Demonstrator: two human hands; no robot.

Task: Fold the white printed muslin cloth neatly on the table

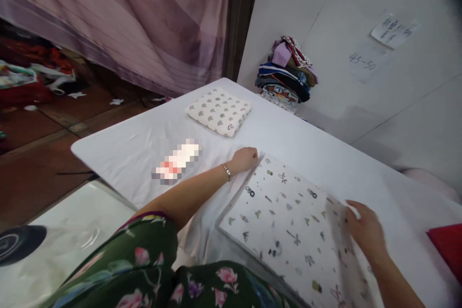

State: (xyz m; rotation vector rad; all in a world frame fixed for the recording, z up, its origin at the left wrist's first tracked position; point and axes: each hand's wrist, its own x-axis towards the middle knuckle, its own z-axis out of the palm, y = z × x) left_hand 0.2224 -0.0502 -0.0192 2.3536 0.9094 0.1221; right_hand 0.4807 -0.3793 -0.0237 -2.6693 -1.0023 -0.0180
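Observation:
A white cloth (288,216) printed with small plants and other little figures lies folded on the white-covered table, close to my body. My left hand (246,160), with a bracelet at the wrist, is closed at the cloth's far left corner. On the right side, my right hand (365,228) pinches the cloth's edge, where the fabric is raised and somewhat smeared by motion. Farther back lies a folded cream cloth (219,111) with grey mushroom-like prints. Left of my forearm is a pixelated object (177,161) whose kind cannot be made out.
The table (108,149) has a rounded left corner. Folded clothes form a stack (285,74) by the wall. A red item (447,250) sits at the right edge. A pink curtain (162,24) hangs behind. At lower left, a pale surface (108,202) bears a dark round object (21,243).

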